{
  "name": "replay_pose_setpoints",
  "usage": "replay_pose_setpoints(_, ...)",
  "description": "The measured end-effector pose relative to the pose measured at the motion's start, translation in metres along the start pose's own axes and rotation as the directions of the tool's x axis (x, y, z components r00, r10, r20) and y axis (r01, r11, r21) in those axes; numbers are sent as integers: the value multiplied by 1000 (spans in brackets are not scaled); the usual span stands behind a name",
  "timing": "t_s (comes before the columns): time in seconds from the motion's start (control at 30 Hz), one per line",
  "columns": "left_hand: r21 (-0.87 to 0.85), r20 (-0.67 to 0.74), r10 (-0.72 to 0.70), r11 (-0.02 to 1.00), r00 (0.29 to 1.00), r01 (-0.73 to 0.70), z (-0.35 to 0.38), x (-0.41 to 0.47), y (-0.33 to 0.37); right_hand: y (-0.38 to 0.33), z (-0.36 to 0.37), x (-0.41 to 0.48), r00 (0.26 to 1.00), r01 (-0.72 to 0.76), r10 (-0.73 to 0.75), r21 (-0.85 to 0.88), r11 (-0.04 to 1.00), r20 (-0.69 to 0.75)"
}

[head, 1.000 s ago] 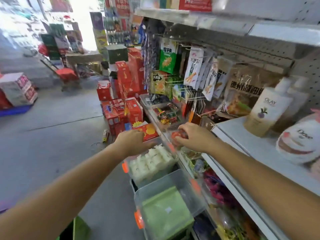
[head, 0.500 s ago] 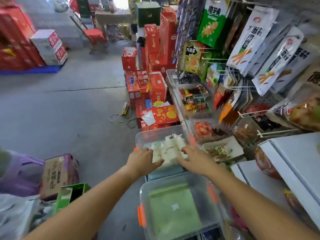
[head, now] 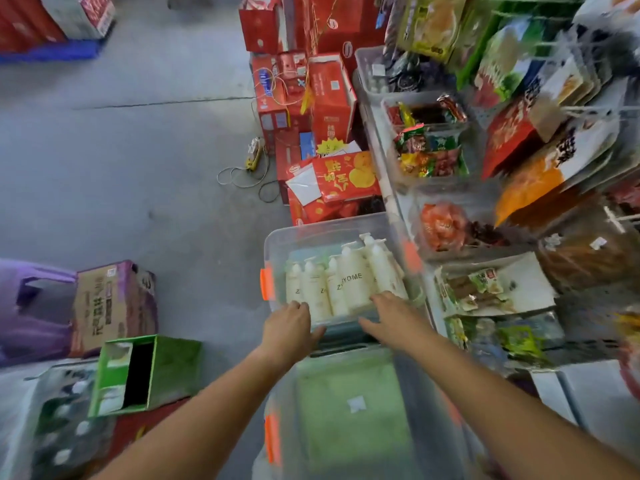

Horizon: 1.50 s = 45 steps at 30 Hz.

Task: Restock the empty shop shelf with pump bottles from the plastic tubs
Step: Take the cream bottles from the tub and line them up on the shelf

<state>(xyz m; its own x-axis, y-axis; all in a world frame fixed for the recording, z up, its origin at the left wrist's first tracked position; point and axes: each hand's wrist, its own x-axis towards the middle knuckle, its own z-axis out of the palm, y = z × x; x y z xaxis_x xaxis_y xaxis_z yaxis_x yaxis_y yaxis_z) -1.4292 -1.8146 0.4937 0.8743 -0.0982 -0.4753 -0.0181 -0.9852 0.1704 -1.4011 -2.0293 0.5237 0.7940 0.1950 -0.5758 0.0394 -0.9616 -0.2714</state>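
Grey concrete floor (head: pixel 121 161) of a shop aisle, with red cartons (head: pixel 311 95) stacked beside racks of hanging snack packets (head: pixel 519 64). On the floor stands a clear plastic tub (head: pixel 277 244) with orange latches, holding white pump bottles (head: pixel 346 285) lying side by side, one reading "ZYOME". Nearer sits a second tub (head: pixel 284 427) with a green sheet inside. Both hands reach to the first tub's near edge: left hand (head: pixel 289 329) and right hand (head: pixel 389 318), fingers spread flat, grip wide, holding nothing.
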Motion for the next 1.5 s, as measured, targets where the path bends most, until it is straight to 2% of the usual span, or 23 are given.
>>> replay_pose_setpoints(0.13,22,11,11,1000,1000,-11,17,51,-5,9,18,50,997,-73,74,32,997,-16)
replay_pose_setpoints(0.3,-114,73,-72,990,995,80,46,100,-17,7,32,103,987,-161,161,48,986,-6)
replay_pose_setpoints(0.43,-298,161,-210,921,964,250,58,126,-19,9,45,131,968,-250,253,155,956,2)
replay_pose_setpoints(0.63,-528,262,-264,766,928,367,83,137,-13,13,58,154,949,-306,316,304,902,18)
replay_pose_setpoints(0.73,-577,250,-301,717,920,391,91,139,-8,12,55,158,942,-325,334,302,896,22)
replay_pose_setpoints(0.87,-555,232,-349,720,908,418,98,143,-1,13,54,158,940,-332,341,301,894,23)
replay_pose_setpoints(0.97,-578,235,-393,679,889,453,103,144,2,14,55,157,938,-337,344,290,896,27)
replay_pose_setpoints(1.13,-662,281,-441,554,852,505,107,150,-4,9,58,156,932,-355,361,270,895,28)
replay_pose_setpoints(1.23,-755,318,-445,416,837,507,106,151,-11,3,54,154,917,-389,395,320,864,51)
replay_pose_setpoints(1.33,-844,340,-384,278,858,459,91,143,-17,2,49,144,917,-383,393,435,815,72)
replay_pose_setpoints(1.5,-910,347,-197,163,917,380,55,116,-18,2,27,110,922,-315,386,620,719,22)
